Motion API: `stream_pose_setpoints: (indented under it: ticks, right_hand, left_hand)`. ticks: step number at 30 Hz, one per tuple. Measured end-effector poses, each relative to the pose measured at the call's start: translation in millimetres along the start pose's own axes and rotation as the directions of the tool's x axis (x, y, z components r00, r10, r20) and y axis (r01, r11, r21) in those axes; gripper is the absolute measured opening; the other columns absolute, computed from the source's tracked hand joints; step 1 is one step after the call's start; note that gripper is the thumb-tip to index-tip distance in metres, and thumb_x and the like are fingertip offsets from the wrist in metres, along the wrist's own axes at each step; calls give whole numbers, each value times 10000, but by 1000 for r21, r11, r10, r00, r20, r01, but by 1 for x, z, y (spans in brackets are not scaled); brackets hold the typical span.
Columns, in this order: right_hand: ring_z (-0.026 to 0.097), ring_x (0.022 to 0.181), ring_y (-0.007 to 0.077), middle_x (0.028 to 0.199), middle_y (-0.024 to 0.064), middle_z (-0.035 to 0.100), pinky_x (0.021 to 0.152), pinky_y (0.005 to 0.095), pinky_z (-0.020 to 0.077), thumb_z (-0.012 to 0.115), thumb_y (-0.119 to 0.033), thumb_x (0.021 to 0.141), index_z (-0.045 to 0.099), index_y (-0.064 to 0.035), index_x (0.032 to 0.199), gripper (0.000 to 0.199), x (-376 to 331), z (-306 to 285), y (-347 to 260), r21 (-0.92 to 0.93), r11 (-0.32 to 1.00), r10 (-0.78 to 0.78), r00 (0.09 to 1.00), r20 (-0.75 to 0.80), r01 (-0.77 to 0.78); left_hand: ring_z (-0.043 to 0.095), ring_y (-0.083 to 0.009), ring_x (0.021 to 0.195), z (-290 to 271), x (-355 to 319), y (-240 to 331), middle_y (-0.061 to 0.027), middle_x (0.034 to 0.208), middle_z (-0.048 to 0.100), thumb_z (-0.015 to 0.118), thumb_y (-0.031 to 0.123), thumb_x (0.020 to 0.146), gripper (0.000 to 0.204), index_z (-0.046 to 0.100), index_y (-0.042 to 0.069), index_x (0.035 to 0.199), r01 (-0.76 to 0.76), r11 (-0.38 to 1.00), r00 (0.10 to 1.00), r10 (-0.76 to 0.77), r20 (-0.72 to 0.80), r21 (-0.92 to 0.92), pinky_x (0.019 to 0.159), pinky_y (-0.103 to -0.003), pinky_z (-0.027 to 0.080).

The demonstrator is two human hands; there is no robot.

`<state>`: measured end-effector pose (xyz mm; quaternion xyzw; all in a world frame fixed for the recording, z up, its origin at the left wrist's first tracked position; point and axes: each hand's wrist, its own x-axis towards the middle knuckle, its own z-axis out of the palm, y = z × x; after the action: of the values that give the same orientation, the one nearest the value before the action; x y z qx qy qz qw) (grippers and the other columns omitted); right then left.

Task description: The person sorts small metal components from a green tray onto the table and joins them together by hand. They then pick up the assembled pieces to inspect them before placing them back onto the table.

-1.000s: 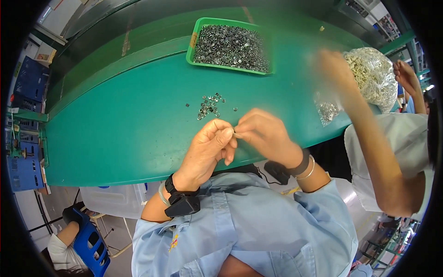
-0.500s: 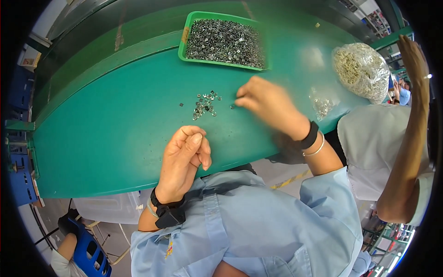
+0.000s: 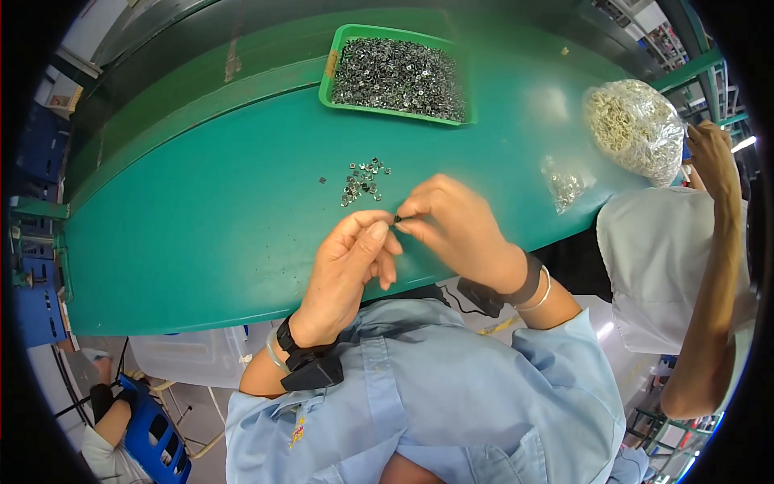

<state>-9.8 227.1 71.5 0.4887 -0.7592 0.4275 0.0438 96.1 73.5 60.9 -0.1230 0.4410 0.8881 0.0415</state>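
Left hand [image 3: 348, 266] and right hand [image 3: 454, 226] meet fingertip to fingertip, pinched together on one tiny dark metal part [image 3: 397, 219] above the green table [image 3: 201, 226]. Just beyond lies a small loose cluster of metal parts [image 3: 364, 179]; farther off, a green plastic tray [image 3: 329, 64] of them; to the right, a clear plastic bag of pale pieces [image 3: 634, 127].

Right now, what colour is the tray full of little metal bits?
The tray is bright green, seen best in the head view.
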Motion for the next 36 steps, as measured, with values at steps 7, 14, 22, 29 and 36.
stream_pose_setpoints:
  ticks: [7,14,22,29,36]
  right_hand:
    - [599,806,252,875,73,612,679,332,492,736,-18,718,599,-66,947,270,-13,7,-3,44,997,-57,996,-73,60]
    - [598,840,256,917,96,604,706,347,495,686,-35,773,599,-50,960,207,-20,-8,-4,105,992,-58,995,-78,66]
    - [557,807,283,854,86,514,715,393,449,616,-123,816,556,-52,903,127,-25,3,-4,107,992,-55,989,-141,70]
    - [560,794,270,860,79,519,706,382,453,616,-118,819,560,-52,891,112,-27,-2,-8,152,985,-61,991,-118,79]
    - [568,792,258,864,80,534,679,352,461,618,-96,838,563,-33,894,101,-32,-1,-8,363,932,20,994,-103,19]
  left_hand:
    - [554,-97,646,4,-2,-5,-51,887,611,500,194,980,213,544,10,1079,-40,998,999,39,14,57,560,-223,447]
    - [545,-99,636,17,2,2,-59,830,608,489,105,963,155,568,-20,1010,-41,966,999,40,10,254,561,-224,441]
    - [555,-124,581,20,-3,-5,-90,798,603,525,130,955,158,543,-25,979,-103,972,994,109,-16,211,514,-242,468]
    - [555,-130,562,18,1,-7,-88,776,606,548,154,948,157,524,2,919,-135,965,991,133,22,225,483,-244,459]
    - [557,-137,561,8,2,-12,-94,757,606,553,136,941,141,517,7,896,-137,975,990,129,54,175,492,-244,468]
